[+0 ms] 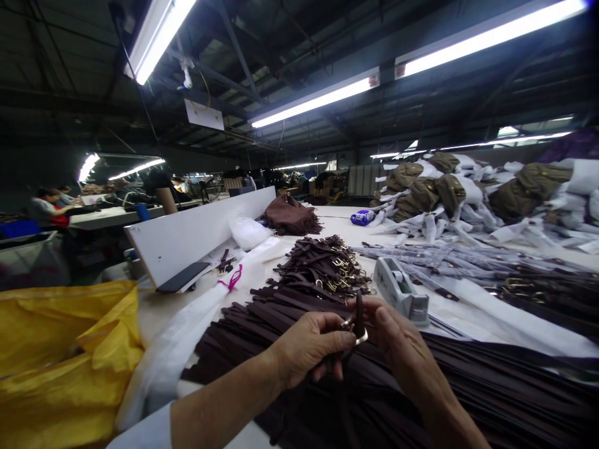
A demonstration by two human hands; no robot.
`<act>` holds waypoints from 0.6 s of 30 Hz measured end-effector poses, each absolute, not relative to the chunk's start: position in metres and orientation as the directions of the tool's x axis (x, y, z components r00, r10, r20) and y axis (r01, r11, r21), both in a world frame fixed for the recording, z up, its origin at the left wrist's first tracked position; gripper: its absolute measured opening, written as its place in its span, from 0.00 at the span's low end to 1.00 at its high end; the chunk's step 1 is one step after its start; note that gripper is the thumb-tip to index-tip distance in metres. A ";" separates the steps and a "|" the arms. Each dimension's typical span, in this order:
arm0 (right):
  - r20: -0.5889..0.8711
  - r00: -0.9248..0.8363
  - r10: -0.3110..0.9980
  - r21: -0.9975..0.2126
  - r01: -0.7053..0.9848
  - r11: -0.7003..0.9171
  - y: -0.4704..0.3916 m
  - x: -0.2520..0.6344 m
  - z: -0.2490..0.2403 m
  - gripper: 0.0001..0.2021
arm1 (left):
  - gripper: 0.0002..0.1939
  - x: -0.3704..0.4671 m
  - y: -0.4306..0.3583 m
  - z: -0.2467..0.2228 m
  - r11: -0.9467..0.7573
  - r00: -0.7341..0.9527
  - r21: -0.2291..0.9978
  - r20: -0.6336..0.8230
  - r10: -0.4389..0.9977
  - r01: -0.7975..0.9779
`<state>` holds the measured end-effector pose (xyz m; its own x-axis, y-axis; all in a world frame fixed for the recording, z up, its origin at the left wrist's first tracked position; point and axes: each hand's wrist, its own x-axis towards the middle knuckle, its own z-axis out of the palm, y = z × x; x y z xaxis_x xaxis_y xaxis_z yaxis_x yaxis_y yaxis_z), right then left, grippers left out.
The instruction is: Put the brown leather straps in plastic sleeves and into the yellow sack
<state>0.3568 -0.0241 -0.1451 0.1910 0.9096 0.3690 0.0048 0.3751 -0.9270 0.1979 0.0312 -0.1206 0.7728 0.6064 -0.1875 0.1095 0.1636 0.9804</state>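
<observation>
My left hand (318, 343) pinches a gold metal buckle (361, 338) fitted to a dark brown strap (359, 312). On the strap's upper end, just right of the buckle, the fingers of my right hand (388, 327) are closed. Part of the strap hangs down below my left hand, hard to make out against the dark pile. Under both hands lie many long brown straps (491, 368), spread across the table. Just beyond them is a heap of short brown straps with gold hooks (327, 265).
A grey tape dispenser (400, 290) stands right of my hands. Farther back are a brown fringed bag (290, 215), a blue packet (362, 217) and olive bags in white wrapping (421, 193). Leftward are a white board (201, 234), a phone (183, 277) and a yellow sack (70, 362).
</observation>
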 end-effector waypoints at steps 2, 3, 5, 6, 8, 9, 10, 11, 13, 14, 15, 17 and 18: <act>0.418 0.126 0.900 -0.902 0.176 0.394 -0.024 0.353 -0.145 0.15 | 0.18 0.202 0.032 -0.126 0.164 0.758 0.983 -0.170 0.630 0.084; 0.430 0.124 0.894 -0.889 0.230 0.396 -0.024 0.351 -0.145 0.13 | 0.19 0.203 0.033 -0.129 0.160 0.753 0.985 -0.159 0.639 0.072; 0.431 0.185 0.883 -0.886 0.269 0.377 -0.025 0.351 -0.145 0.11 | 0.20 0.205 0.035 -0.134 0.169 0.764 0.984 -0.150 0.627 0.055; 0.432 0.237 0.870 -0.890 0.268 0.368 -0.025 0.352 -0.145 0.11 | 0.21 0.204 0.036 -0.136 0.190 0.783 0.980 -0.158 0.602 0.052; 0.418 0.362 0.833 -0.908 0.201 0.368 -0.026 0.357 -0.146 0.13 | 0.21 0.203 0.038 -0.139 0.244 0.830 0.967 -0.190 0.524 0.068; 0.384 0.407 0.829 -0.922 0.129 0.364 -0.026 0.361 -0.146 0.13 | 0.21 0.201 0.039 -0.140 0.269 0.847 0.960 -0.208 0.490 0.080; 0.331 0.433 0.838 -0.935 0.032 0.353 -0.026 0.364 -0.146 0.13 | 0.20 0.200 0.040 -0.140 0.288 0.855 0.953 -0.222 0.470 0.089; 0.270 0.436 0.859 -0.940 -0.076 0.334 -0.026 0.368 -0.147 0.14 | 0.20 0.198 0.041 -0.140 0.298 0.855 0.950 -0.228 0.467 0.091; 0.151 0.368 0.918 -0.931 -0.259 0.257 -0.025 0.372 -0.148 0.14 | 0.19 0.197 0.041 -0.140 0.307 0.844 0.948 -0.229 0.485 0.080; 0.099 0.313 0.945 -0.925 -0.320 0.203 -0.024 0.373 -0.150 0.14 | 0.19 0.196 0.041 -0.140 0.310 0.838 0.948 -0.228 0.497 0.074; 0.055 0.256 0.965 -0.923 -0.357 0.147 -0.023 0.374 -0.151 0.15 | 0.19 0.196 0.041 -0.140 0.311 0.832 0.948 -0.224 0.507 0.066; -0.009 0.144 0.989 -0.931 -0.362 0.044 -0.022 0.373 -0.156 0.17 | 0.19 0.196 0.041 -0.141 0.306 0.827 0.950 -0.216 0.520 0.056; -0.027 0.095 0.995 -0.936 -0.351 0.008 -0.021 0.373 -0.158 0.18 | 0.19 0.196 0.041 -0.142 0.300 0.823 0.952 -0.216 0.526 0.058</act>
<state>0.3730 -0.0213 -0.1577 0.0949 0.9951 -0.0267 -0.3506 0.0084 -0.9365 0.1957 0.0406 -0.1420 0.8228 0.5258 -0.2158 0.0583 0.2997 0.9522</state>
